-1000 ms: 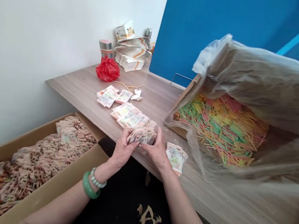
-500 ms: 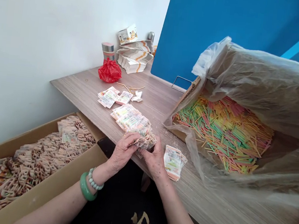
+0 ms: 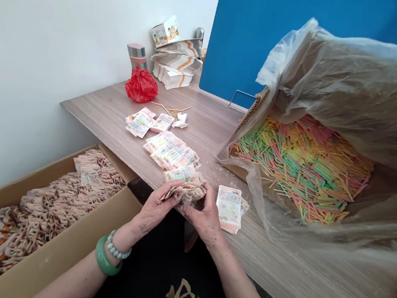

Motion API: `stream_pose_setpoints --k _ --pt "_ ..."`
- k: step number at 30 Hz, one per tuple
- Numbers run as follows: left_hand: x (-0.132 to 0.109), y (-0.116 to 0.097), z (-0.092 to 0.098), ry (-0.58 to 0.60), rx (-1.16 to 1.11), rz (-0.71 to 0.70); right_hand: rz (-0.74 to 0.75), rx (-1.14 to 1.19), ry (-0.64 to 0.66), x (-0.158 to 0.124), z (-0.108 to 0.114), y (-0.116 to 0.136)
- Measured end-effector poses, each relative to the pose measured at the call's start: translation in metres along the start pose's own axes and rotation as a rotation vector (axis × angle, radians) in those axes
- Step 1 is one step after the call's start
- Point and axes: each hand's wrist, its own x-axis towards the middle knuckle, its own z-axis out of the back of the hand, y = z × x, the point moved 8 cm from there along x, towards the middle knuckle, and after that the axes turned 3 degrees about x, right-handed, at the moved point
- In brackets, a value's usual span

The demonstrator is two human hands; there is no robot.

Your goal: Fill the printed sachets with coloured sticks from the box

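Observation:
My left hand [image 3: 156, 205] and my right hand [image 3: 205, 217] are closed around a bundle of small printed packets [image 3: 190, 189] at the table's front edge. The bundle is held on edge, with its thumbs-side facing me, and the fingers behind it are hidden. Just beyond it, a row of flat packets [image 3: 173, 152] with red striped edges lies overlapping on the table. A stack of the same packets [image 3: 228, 209] sits right of my right hand. Two smaller piles lie farther back, one of loose packets [image 3: 140, 122] and one neat stack [image 3: 161, 123].
A plastic-lined carton [image 3: 261, 99] of coloured sticks [image 3: 304, 166] stands on the right. At lower left, an open carton [image 3: 66, 244] holds many packets [image 3: 56, 204]. A red plastic bag [image 3: 141, 85], a metallic container [image 3: 136, 56] and folded cartons [image 3: 175, 65] stand at the back of the table [image 3: 99, 104].
The view has shifted slightly. The bundle in my hands has moved a little nearer to me, apart from the row, and another packet at the row's near end is now plainly visible.

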Motion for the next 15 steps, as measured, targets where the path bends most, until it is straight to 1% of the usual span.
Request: stream_pose_setpoints --k 2,3,6,8,10,11,13,15 --pt "0.003 0.0 -0.001 0.046 -0.032 0.008 -0.007 -0.062 0.014 -0.001 -0.001 0.0" --pt "0.003 -0.002 0.0 0.054 -0.014 -0.007 0.007 -0.082 0.018 -0.002 -0.002 0.001" --pt "0.004 -0.013 -0.005 0.081 0.142 -0.115 0.056 -0.147 0.03 -0.006 -0.006 0.006" --pt "0.004 -0.018 -0.015 0.123 0.233 -0.162 0.036 -0.161 0.011 -0.006 -0.006 0.004" --pt "0.006 -0.018 -0.022 0.138 0.283 -0.152 -0.035 -0.073 -0.026 -0.004 -0.004 -0.002" --pt "0.009 -0.017 -0.023 0.123 0.313 -0.142 -0.08 -0.014 -0.047 -0.003 -0.003 -0.006" --pt "0.014 -0.017 -0.022 0.082 0.411 -0.134 -0.16 0.082 -0.086 -0.001 -0.001 -0.013" --pt "0.02 -0.018 -0.021 0.072 0.544 -0.136 -0.186 0.14 -0.108 0.0 0.0 -0.015"
